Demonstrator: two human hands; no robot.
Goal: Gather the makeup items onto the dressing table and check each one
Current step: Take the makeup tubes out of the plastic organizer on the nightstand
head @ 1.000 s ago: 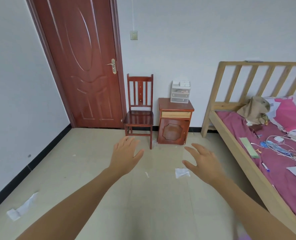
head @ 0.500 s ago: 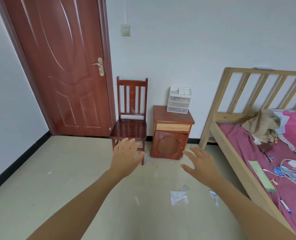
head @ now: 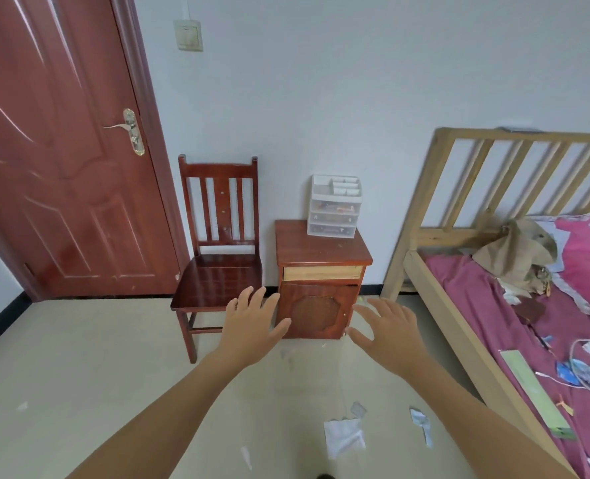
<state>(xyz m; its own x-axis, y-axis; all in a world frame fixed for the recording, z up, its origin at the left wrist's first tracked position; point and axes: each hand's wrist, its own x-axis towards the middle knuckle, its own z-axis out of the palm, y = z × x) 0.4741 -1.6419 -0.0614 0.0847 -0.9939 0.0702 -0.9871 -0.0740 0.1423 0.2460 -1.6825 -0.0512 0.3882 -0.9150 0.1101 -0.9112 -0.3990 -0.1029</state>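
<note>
against the far wall, between the chair (head: 217,281) and the bed (head: 459,326), your small red-brown cabinet (head: 317,247) carries a white plastic drawer organizer (head: 335,205) at its back edge, with coloured bits showing faintly through the clear drawers. you hold both arms stretched forward, left hand (head: 252,323) and right hand (head: 390,330) palm-down, fingers straight and spread, gripping nothing, well apart from each other, hovering before the cabinet door.
</note>
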